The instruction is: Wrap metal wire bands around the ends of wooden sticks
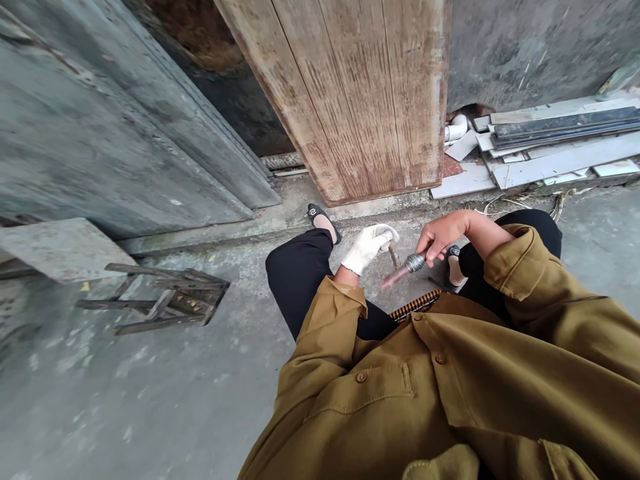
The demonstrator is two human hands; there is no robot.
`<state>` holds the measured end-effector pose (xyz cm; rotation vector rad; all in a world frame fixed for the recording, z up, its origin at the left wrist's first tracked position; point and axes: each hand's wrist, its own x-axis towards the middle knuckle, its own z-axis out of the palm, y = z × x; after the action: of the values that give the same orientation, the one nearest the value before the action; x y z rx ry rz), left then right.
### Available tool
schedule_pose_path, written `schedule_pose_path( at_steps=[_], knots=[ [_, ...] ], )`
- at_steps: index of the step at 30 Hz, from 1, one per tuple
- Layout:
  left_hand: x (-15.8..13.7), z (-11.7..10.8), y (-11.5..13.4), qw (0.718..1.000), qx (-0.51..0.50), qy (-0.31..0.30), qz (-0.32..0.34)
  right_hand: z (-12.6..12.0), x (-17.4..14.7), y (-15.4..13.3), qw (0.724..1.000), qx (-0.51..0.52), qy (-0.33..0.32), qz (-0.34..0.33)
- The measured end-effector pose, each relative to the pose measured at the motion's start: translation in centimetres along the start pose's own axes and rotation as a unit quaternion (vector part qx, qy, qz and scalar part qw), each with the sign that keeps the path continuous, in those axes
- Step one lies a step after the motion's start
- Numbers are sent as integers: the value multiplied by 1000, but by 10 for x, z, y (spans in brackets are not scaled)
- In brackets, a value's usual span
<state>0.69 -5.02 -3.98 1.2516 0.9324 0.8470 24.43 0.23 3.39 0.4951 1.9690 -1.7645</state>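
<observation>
My left hand, in a white knitted glove, is closed with the fingers curled. From it sticks a short, thin brown rod, whose kind I cannot make out. Bare and to its right, my right hand grips a stick-like tool. That tool has a silver, ridged band like wound wire and a pinkish shaft smeared by motion. Its shaft points down and left, below the gloved hand. A small gap separates the two hands, both above the concrete ground between my knees.
A wooden plank panel leans in front of me. Left of it stands a grey board. A wooden stool lies on the concrete floor at the left. Stacked strips and boards lie along the wall at right, beside a white pipe.
</observation>
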Motion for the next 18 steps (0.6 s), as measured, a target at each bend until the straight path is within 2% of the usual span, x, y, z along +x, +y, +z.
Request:
schedule_pose_path(
  at_steps=[1,3,5,7,8,9,11,13,15,18],
  knots=[
    [1,2,-2,1000,-6,-3,-3,0,-5,-3,998,26,30,-58],
    [3,8,-5,999,-28,-33,-14,-4,-13,-6,971,77,170,-151],
    [3,13,-8,995,-41,-82,-29,-12,-19,-3,908,120,357,-184],
    [1,15,-7,990,-43,-131,-43,-21,-19,5,842,129,504,-139],
    [-1,14,-5,987,-44,-146,-48,-26,-18,10,823,113,550,-87],
    [-2,13,-3,985,-48,-156,-52,-29,-16,14,815,77,573,-19],
    [-5,10,1,984,-64,-157,-47,-31,-10,20,814,-46,564,130],
    [-7,4,5,989,-80,-124,-29,-27,-3,22,823,-183,483,235],
    [-7,-2,6,994,-84,-68,-6,-19,6,19,864,-259,346,257],
    [-4,-9,3,998,-56,-2,4,-6,16,13,951,-214,106,196]
  ],
)
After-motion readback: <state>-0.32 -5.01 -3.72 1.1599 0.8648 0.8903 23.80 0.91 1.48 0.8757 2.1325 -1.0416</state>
